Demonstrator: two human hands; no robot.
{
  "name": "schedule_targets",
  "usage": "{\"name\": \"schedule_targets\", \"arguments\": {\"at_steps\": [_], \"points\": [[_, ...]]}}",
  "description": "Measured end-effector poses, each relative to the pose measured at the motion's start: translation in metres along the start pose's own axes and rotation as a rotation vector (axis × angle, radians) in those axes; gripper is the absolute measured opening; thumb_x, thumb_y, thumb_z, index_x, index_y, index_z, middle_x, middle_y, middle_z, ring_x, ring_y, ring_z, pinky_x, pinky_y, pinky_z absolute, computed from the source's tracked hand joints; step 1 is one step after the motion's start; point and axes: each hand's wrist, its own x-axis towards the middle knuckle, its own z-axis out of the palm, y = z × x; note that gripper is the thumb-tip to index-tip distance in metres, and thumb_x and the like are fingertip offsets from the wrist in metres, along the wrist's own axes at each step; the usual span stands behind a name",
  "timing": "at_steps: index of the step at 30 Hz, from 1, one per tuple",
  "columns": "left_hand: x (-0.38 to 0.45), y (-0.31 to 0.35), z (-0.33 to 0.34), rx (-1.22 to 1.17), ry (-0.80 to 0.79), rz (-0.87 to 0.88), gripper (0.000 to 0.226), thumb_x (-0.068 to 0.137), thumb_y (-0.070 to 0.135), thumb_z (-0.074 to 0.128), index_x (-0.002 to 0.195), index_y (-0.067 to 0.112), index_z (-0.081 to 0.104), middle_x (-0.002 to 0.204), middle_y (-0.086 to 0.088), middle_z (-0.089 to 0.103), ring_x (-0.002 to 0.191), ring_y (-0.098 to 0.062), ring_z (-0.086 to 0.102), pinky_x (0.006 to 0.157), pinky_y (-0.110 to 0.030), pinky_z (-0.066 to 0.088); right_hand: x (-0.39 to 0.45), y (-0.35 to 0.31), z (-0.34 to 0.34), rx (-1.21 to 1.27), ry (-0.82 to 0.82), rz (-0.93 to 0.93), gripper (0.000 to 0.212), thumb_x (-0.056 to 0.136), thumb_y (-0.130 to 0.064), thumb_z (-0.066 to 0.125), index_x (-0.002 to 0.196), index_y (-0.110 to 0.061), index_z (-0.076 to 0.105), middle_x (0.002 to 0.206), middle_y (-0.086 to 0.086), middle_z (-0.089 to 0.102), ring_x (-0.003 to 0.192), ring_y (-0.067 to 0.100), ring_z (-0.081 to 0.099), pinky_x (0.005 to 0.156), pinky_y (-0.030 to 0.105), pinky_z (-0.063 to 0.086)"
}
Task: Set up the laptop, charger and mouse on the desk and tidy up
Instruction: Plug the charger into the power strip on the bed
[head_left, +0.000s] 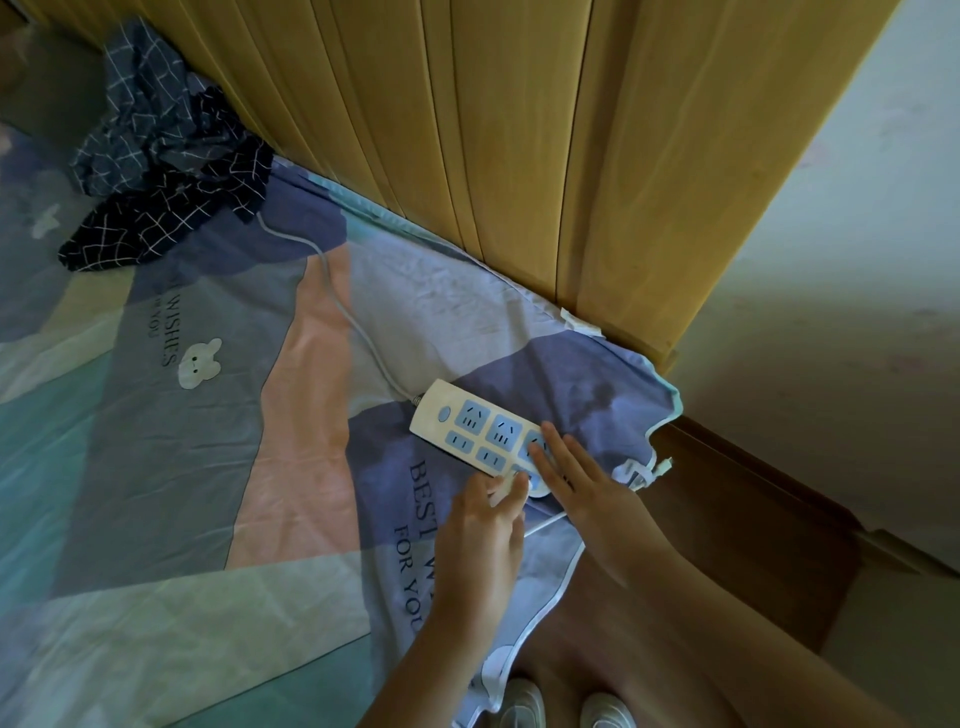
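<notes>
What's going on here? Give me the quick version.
A person is bent over a bed, working at a white power strip that lies on the patterned sheet near the wooden headboard. The right hand rests flat on the strip's near end, while the left hand brings a white plug to it, its thin cable trailing back. No laptop or mouse is in view. Dark checked clothes lie crumpled farther up the bed.
</notes>
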Motion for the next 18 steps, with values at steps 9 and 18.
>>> {"name": "schedule_targets", "arguments": {"at_steps": [9, 18], "points": [[0.004, -0.006, -0.001, -0.109, 0.023, -0.019, 0.043, 0.068, 0.007, 0.084, 0.107, 0.020, 0.071, 0.091, -0.002, 0.064, 0.080, -0.020, 0.067, 0.057, -0.027, 0.056, 0.003, 0.002, -0.003, 0.015, -0.007, 0.005, 0.105, 0.047, 0.000, 0.089, 0.140, -0.013, 0.042, 0.146, 0.011, 0.043, 0.121, 0.030, 0.055, 0.046, 0.024, 0.056], [-0.008, -0.010, 0.006, -0.235, 0.153, 0.025, 0.051, 0.068, -0.002, 0.083, 0.111, 0.022, 0.067, 0.105, 0.002, 0.066, 0.098, -0.015, 0.064, 0.076, -0.027, 0.057, 0.004, 0.002, -0.003, 0.020, 0.011, 0.006, 0.104, 0.047, -0.007, 0.091, 0.139, -0.012, 0.043, 0.145, 0.012, 0.044, 0.120, 0.031, 0.055, 0.049, 0.025, 0.056]]}}
